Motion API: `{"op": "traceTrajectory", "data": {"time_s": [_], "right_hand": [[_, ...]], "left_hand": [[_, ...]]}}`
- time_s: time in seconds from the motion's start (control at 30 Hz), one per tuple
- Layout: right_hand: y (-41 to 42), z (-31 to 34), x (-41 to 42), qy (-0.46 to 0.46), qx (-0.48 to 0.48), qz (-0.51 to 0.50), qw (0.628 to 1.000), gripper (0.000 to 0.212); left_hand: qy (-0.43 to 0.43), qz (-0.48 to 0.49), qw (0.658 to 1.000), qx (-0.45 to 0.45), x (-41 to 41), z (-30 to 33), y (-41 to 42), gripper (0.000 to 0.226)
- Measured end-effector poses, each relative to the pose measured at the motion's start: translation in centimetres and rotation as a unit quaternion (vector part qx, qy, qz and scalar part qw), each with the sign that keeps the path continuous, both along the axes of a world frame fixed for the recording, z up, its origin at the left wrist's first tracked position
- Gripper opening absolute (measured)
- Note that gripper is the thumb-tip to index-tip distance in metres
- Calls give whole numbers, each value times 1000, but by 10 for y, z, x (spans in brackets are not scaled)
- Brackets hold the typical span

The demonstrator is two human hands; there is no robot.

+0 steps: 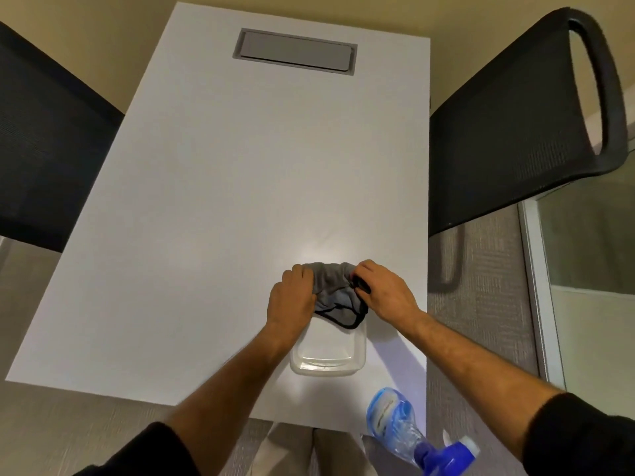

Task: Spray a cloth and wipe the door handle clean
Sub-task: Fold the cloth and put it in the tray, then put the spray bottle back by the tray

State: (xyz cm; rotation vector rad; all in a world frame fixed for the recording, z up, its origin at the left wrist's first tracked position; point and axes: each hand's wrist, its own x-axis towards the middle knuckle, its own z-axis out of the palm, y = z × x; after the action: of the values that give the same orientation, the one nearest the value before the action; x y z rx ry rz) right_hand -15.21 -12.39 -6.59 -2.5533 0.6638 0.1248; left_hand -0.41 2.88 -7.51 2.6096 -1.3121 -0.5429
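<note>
I had both hands, left [292, 300] and right [385, 292], pinching the cloth [335, 286] over the tub [328, 359]; best spread it flat before reaching for the spray [405, 431]

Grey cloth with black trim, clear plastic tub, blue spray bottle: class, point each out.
Grey cloth with black trim [333, 286]: head view, bunched middle.
Clear plastic tub [326, 367]: head view, near rim.
Blue spray bottle [391, 415]: head view, labelled body.

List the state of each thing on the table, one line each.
cloth: bunched, held by both hands over the container's far end
left hand: closed on the cloth
right hand: closed on the cloth
container: open, lidless, looks empty
spray bottle: untouched, at the table's near right corner
cable hatch: closed
</note>
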Motion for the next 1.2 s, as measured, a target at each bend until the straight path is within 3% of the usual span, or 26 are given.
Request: {"op": "traceTrajectory", "data": {"time_s": [0.2,0.37,0.5,0.6,0.67,0.73,0.83,0.93,1.07,1.2], "right_hand": [[7,-12,11,-37,-111,35,993,2],[13,-27,21,45,-138,43,989,16],[13,-39,30,115,-133,79,981,11],[1,-37,23,108,-48,70,991,25],[-8,-26,11,68,56,3,996,45],[-14,-12,-9,11,98,-48,994,52],[-15,15,-41,-25,123,-111,986,48],[-10,45,-79,-32,163,-171,971,37],[8,71,-142,-21,190,-239,952,39],[41,75,-198,28,185,-255,949,44]], "left_hand": [[-43,-48,995,76,-9,-18,-1,32],[-66,-69,987,132,-12,-29,-4,25],[-95,-108,978,151,-12,-32,-3,28],[-84,-107,982,133,-8,-28,-4,27],[-76,-111,985,107,-4,-20,-1,21],[-66,-126,988,64,0,-12,4,21],[5,-156,988,2,-2,10,14,26],[131,-152,979,-28,-23,33,28,30],[273,-166,948,1,-66,49,53,53],[294,-207,932,57,-113,43,78,75]]}}
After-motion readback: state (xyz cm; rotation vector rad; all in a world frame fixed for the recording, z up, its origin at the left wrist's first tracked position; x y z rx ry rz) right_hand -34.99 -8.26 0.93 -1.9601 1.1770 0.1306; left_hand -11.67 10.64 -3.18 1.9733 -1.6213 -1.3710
